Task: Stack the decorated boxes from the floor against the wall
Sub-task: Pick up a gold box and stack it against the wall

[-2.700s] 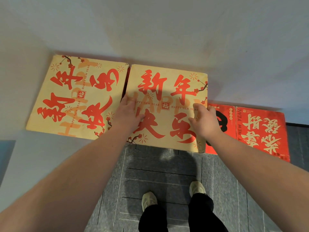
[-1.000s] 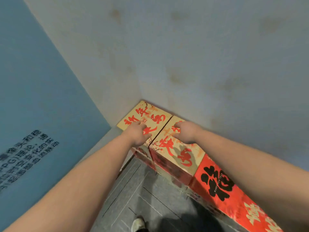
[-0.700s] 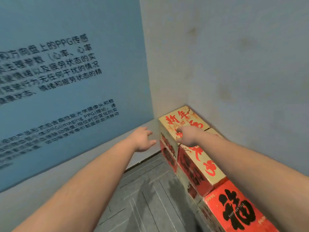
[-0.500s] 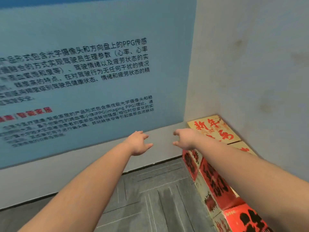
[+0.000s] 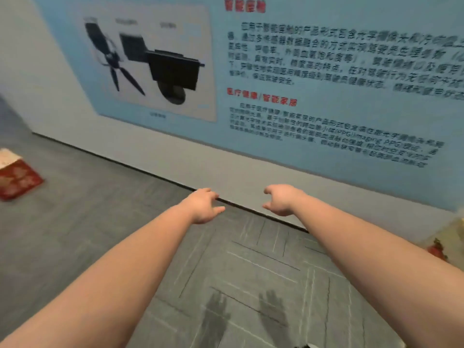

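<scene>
Both arms reach out in front, bare to the elbow, and neither hand has anything in it. The left hand [image 5: 204, 206] hangs palm down with its fingers loosely spread and the thumb sticking out to the right, holding nothing. The right hand [image 5: 281, 200] sits level with it just across a small gap, fingers curled loosely and apart, thumb pointing back toward the left one, also holding nothing. Under them lies the grey patterned floor [image 5: 251, 272], with two hand shadows falling on it in the near middle.

Far left, a red decorated box [image 5: 17, 178] sits on the floor well apart from both hands, its pale top and red side with a gold pattern showing; it is blurred and cut by the frame edge. At the right edge, just beside the right forearm, a sliver of a tan decorated box with red print [image 5: 449, 243] shows low against the wall.

Ahead stands the white wall [image 5: 175, 156] with a dark baseboard line, carrying a large light-blue poster [image 5: 326, 71] with Chinese text, red headings and a panel picturing dark devices.
</scene>
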